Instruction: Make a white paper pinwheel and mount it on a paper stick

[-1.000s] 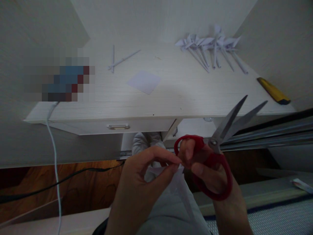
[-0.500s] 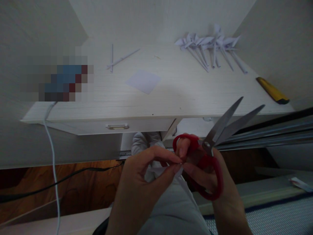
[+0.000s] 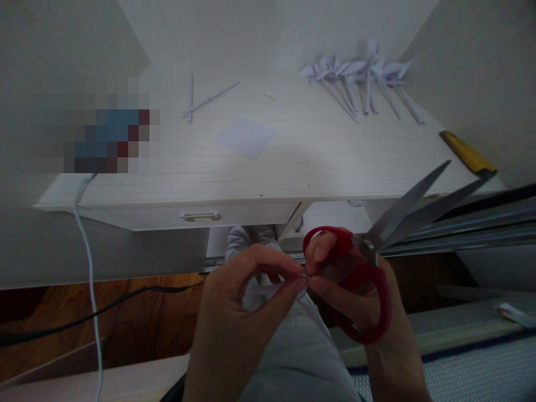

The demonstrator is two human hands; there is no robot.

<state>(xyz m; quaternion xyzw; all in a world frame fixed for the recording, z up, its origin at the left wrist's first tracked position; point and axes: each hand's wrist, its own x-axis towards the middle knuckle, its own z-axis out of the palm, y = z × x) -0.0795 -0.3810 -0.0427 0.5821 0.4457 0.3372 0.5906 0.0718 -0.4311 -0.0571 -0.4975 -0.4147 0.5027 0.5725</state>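
My left hand point(image 3: 251, 312) pinches a folded piece of white paper point(image 3: 266, 290), mostly hidden behind the fingers. The red-handled scissors point(image 3: 377, 268) hang on my right hand point(image 3: 355, 296), with fingers through the loops and the blades spread apart, pointing up and right, away from the paper. My right thumb and a fingertip meet the left fingertips at a tiny pale bit I cannot make out. Both hands are over my lap, in front of the desk edge.
On the white desk point(image 3: 167, 184) lie a square paper sheet point(image 3: 247, 138), two thin paper sticks point(image 3: 213, 99), several paper pinwheels point(image 3: 360, 78) and a yellow-and-black object point(image 3: 467, 152). A white cable point(image 3: 89, 251) hangs down at the left. A pixelated patch hides the desk's left end.
My right hand and the scissors have shifted right and turned a little, so the blades reach farther right. My left hand has moved slightly left, still pinching the paper.
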